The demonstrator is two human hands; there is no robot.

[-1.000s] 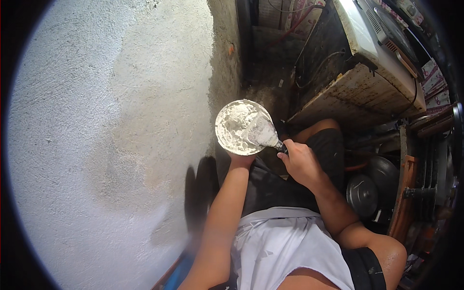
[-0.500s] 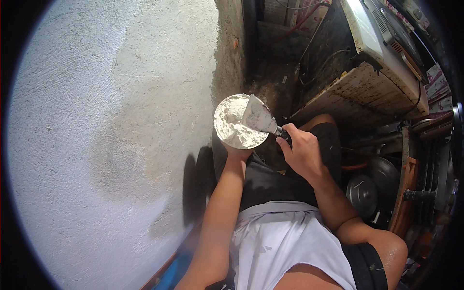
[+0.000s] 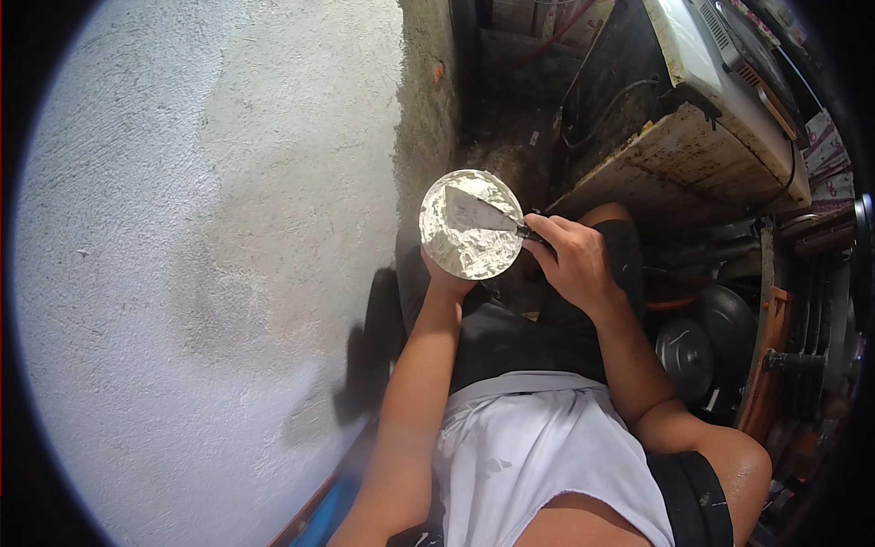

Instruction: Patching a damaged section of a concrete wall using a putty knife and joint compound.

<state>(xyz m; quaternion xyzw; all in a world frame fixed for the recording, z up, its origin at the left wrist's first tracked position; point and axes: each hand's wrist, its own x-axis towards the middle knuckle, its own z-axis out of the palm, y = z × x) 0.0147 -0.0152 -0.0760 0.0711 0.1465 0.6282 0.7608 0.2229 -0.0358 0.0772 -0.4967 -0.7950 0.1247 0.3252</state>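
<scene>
My left hand (image 3: 447, 276) holds up a round tub (image 3: 426, 239) from below, its fingers mostly hidden under it. Thick whitish putty (image 3: 474, 253) with a rough, ridged surface fills the tub. In my right hand (image 3: 576, 258) is a putty knife (image 3: 476, 213), gripped by its dark handle. The knife's wide flat blade lies over the putty, pointing left and smeared with it; I cannot tell how deep it sits. Beside the tub on the left rises a wall (image 3: 283, 210), partly coated white, with a greyer, damp-looking patch.
At the upper right stands a stained white cabinet (image 3: 720, 155) with a stove-like appliance (image 3: 749, 59) on top. Pots and lids (image 3: 685, 357) sit low on the right by a wooden frame (image 3: 764, 365). A bare strip of wall (image 3: 424, 118) ends the coated area.
The tub has shifted slightly right. The putty knife's blade has tilted and moved left and down over the putty, and my right hand has turned with it.
</scene>
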